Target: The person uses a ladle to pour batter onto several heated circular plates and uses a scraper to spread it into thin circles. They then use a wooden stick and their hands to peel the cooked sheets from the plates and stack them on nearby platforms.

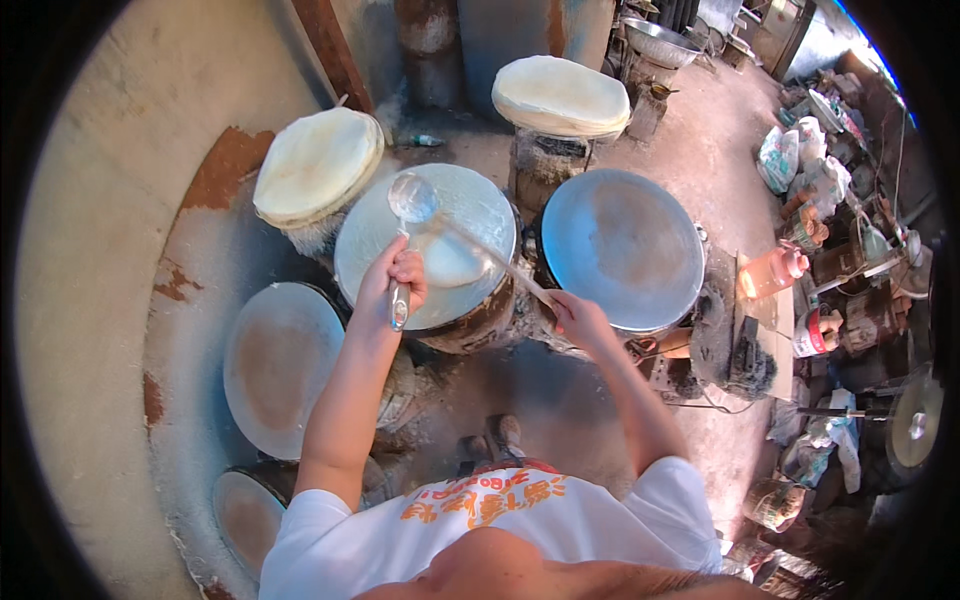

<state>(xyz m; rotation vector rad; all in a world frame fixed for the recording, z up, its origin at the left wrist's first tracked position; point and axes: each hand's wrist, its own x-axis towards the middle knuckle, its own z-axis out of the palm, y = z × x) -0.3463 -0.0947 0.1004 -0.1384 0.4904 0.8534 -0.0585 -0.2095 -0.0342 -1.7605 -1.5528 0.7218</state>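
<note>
My left hand (398, 272) is closed round the handle of a metal ladle (412, 197). The ladle's round bowl is over the back left part of a round griddle (480, 188). Pale wet batter (455, 262) lies spread over this griddle, with a brighter patch near its middle. From the right, my right hand (580, 318) grips the end of a long thin wooden stick (510, 270). Its far end reaches over the batter and is blurred, so I cannot tell its shape or whether it touches.
A stack of thin round pancakes (320, 165) stands at the back left, another stack (560, 95) at the back. Bare griddles flank me: one (622, 250) at right, two (280, 370) at left. A pink jug (772, 273), bags and clutter line the right side.
</note>
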